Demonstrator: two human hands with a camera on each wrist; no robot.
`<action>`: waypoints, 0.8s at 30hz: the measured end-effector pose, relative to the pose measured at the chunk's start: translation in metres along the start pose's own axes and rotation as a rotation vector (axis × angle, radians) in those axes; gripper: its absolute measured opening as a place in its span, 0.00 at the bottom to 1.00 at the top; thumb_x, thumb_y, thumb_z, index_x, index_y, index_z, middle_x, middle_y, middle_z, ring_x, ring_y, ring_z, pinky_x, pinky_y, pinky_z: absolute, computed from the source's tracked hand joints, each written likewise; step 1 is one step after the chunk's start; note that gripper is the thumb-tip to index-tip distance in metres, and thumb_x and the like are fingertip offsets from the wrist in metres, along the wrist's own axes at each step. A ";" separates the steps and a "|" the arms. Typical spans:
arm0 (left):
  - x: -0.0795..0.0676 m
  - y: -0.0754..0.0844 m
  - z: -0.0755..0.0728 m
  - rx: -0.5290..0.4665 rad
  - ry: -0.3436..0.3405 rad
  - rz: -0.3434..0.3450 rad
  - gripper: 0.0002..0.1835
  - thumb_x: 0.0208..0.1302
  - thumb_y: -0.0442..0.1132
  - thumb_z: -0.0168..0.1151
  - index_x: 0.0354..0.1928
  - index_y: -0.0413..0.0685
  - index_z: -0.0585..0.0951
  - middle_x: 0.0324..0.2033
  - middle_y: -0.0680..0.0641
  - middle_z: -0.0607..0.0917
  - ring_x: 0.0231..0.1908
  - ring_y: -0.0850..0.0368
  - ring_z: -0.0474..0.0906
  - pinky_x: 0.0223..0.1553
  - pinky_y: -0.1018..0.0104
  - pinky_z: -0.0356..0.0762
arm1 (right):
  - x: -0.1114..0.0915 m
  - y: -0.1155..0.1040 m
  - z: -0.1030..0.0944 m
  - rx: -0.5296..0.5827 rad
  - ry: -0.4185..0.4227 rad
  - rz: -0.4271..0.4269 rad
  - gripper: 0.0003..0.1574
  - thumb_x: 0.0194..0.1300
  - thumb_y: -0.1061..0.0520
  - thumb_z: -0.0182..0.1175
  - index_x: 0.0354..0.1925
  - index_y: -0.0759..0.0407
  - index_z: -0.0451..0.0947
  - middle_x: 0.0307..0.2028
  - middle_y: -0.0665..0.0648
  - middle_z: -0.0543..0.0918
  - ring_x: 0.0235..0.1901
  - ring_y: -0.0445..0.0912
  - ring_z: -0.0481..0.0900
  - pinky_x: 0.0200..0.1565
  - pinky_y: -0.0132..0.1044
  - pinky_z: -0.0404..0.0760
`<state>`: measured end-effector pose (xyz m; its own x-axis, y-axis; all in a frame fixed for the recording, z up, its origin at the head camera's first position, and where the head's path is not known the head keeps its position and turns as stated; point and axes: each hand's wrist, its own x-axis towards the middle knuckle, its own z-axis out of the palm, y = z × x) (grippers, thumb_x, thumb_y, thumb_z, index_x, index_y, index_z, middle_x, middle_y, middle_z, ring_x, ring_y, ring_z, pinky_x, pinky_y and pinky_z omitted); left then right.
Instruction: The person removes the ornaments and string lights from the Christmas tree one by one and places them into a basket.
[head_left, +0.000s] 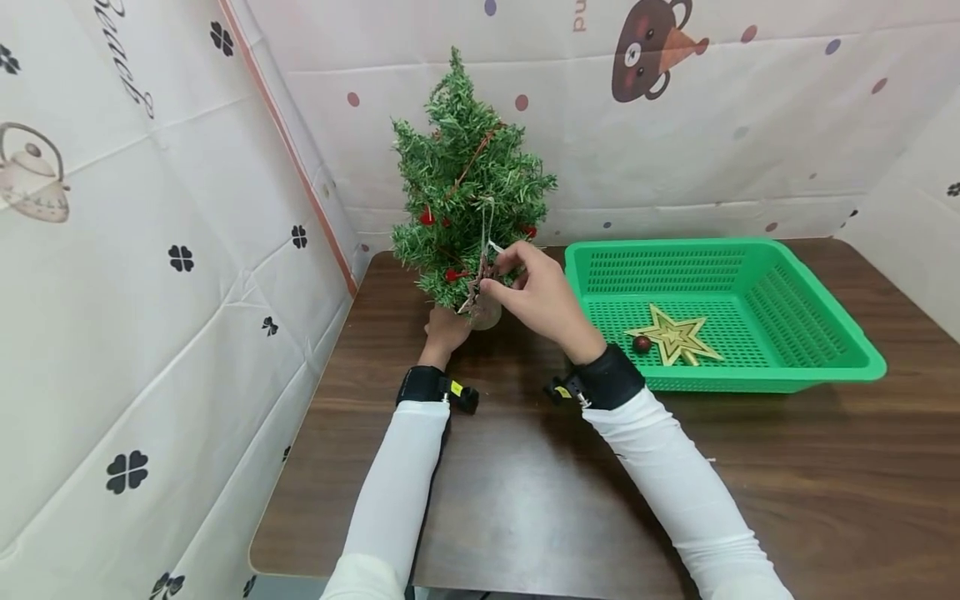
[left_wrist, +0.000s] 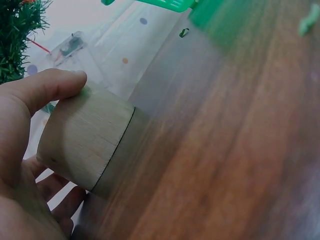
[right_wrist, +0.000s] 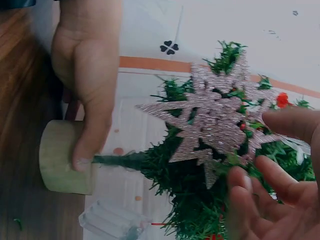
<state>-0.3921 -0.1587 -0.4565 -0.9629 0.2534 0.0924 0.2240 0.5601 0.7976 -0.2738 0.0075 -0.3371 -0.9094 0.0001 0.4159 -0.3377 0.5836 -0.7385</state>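
Note:
A small artificial Christmas tree [head_left: 468, 167] stands at the back of the table, with red berries and a red wire among its branches. My left hand [head_left: 446, 329] grips its round wooden base [left_wrist: 90, 135], thumb over the top edge and fingers round the far side. At the lower branches, my right hand [head_left: 540, 292] pinches a glittery pink snowflake ornament [right_wrist: 215, 120] by one edge between thumb and fingers. A thin pale cord [head_left: 487, 221] runs up from the ornament to a branch. Seen from the head, the ornament is nearly edge-on.
To the right stands a green plastic basket [head_left: 750, 379], holding a gold star [head_left: 675, 335] and a dark red ball [head_left: 641, 343]. Behind the tree lies a clear battery box [right_wrist: 115, 220] on a red wire. Patterned sheeting covers the walls at the back and left.

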 end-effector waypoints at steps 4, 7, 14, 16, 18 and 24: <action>0.000 0.001 0.000 -0.003 0.001 -0.009 0.34 0.71 0.55 0.59 0.74 0.52 0.68 0.69 0.42 0.74 0.70 0.36 0.68 0.69 0.25 0.53 | -0.001 0.000 0.005 -0.056 0.130 -0.065 0.22 0.66 0.46 0.70 0.51 0.57 0.77 0.44 0.56 0.80 0.33 0.50 0.76 0.38 0.41 0.76; 0.000 0.000 -0.001 -0.015 -0.005 -0.005 0.35 0.71 0.57 0.58 0.75 0.52 0.67 0.71 0.42 0.73 0.71 0.35 0.66 0.70 0.25 0.51 | -0.001 -0.001 0.008 -0.069 0.207 -0.118 0.25 0.65 0.46 0.71 0.51 0.58 0.76 0.42 0.57 0.79 0.30 0.50 0.72 0.35 0.40 0.71; 0.000 0.000 -0.003 -0.024 0.004 -0.009 0.34 0.70 0.58 0.57 0.73 0.53 0.70 0.70 0.42 0.74 0.70 0.35 0.67 0.68 0.24 0.53 | -0.001 -0.006 0.014 0.044 0.215 -0.129 0.20 0.67 0.50 0.70 0.52 0.59 0.80 0.39 0.57 0.81 0.22 0.50 0.66 0.28 0.37 0.65; 0.000 -0.001 -0.002 -0.021 0.004 -0.008 0.34 0.71 0.58 0.57 0.74 0.53 0.69 0.70 0.42 0.73 0.70 0.35 0.67 0.68 0.25 0.53 | 0.000 -0.006 0.015 0.064 0.219 -0.130 0.21 0.68 0.51 0.69 0.54 0.59 0.80 0.39 0.58 0.80 0.22 0.52 0.66 0.28 0.37 0.65; 0.000 -0.001 -0.001 -0.021 0.001 -0.013 0.33 0.72 0.57 0.56 0.74 0.53 0.68 0.71 0.42 0.72 0.71 0.36 0.66 0.70 0.27 0.52 | 0.002 -0.006 0.015 0.078 0.226 -0.139 0.21 0.69 0.51 0.67 0.56 0.59 0.80 0.39 0.58 0.80 0.23 0.53 0.66 0.29 0.37 0.64; -0.002 0.000 0.001 -0.007 0.017 -0.009 0.34 0.72 0.58 0.56 0.75 0.52 0.67 0.70 0.41 0.74 0.70 0.36 0.68 0.69 0.28 0.54 | 0.008 -0.008 0.018 0.168 0.278 -0.158 0.15 0.73 0.51 0.63 0.51 0.59 0.84 0.38 0.57 0.79 0.24 0.49 0.66 0.30 0.36 0.65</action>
<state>-0.3896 -0.1586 -0.4573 -0.9673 0.2349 0.0955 0.2144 0.5566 0.8026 -0.2826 -0.0114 -0.3374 -0.7499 0.1545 0.6432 -0.5249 0.4527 -0.7208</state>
